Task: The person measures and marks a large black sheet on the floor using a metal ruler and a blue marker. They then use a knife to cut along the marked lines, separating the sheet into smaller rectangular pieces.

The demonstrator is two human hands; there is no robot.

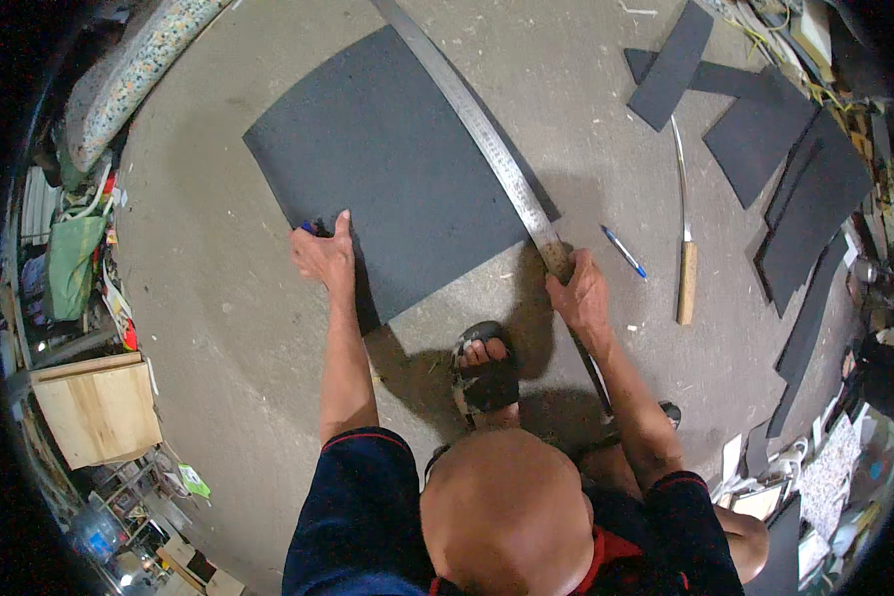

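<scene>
A large dark grey sheet (368, 149), like foam or rubber, lies flat on the floor. Across its right side runs a long steel ruler (482, 134), with a strip of the sheet showing beyond it. My right hand (580, 296) is closed around the ruler's near end, just off the sheet's near edge. My left hand (324, 254) rests at the sheet's left edge, thumb stretched out and fingers curled. A small blue and black object (313, 228) shows at these fingers; most of it is hidden, so its kind is unclear.
Right of the ruler lie a blue-and-white pen (623, 251) and a long knife with a wooden handle (686, 283). Dark offcuts (810, 189) pile up at the right. A wooden box (97, 409) and a green bag (74, 263) stand left. My sandalled foot (485, 368) is near the sheet.
</scene>
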